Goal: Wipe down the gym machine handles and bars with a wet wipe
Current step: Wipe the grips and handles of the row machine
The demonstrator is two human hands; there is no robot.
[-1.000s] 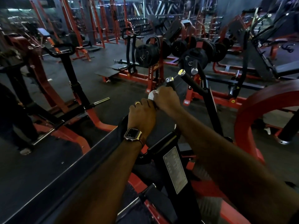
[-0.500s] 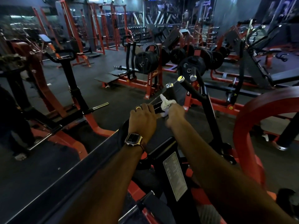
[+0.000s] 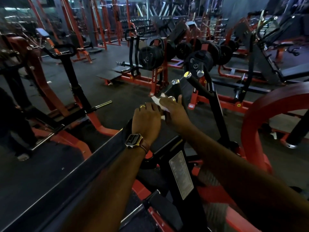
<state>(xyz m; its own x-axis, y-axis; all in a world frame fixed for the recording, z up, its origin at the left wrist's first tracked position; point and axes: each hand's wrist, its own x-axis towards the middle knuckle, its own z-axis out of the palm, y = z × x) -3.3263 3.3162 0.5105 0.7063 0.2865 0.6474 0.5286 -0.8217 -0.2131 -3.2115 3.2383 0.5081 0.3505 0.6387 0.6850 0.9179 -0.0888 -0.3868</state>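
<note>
A black machine handle [image 3: 174, 88] with a chrome end cap rises ahead of me at centre. My right hand [image 3: 173, 110] wraps a white wet wipe [image 3: 157, 100] around the lower part of this handle. My left hand [image 3: 147, 119], with a ring and a wristwatch, grips the same bar just below the wipe. A second black handle [image 3: 199, 86] with a chrome cap stands just to the right, untouched.
The machine's black upright with a label plate [image 3: 181, 174] is below my arms. A red curved frame [image 3: 260, 114] stands at right. Weight plates [image 3: 150, 56] on red racks lie ahead. Another red and black machine [image 3: 50, 91] stands at left on dark floor.
My right hand slid down the handle with the wipe, then moved back up a little. My left hand has kept its grip on the bar.
</note>
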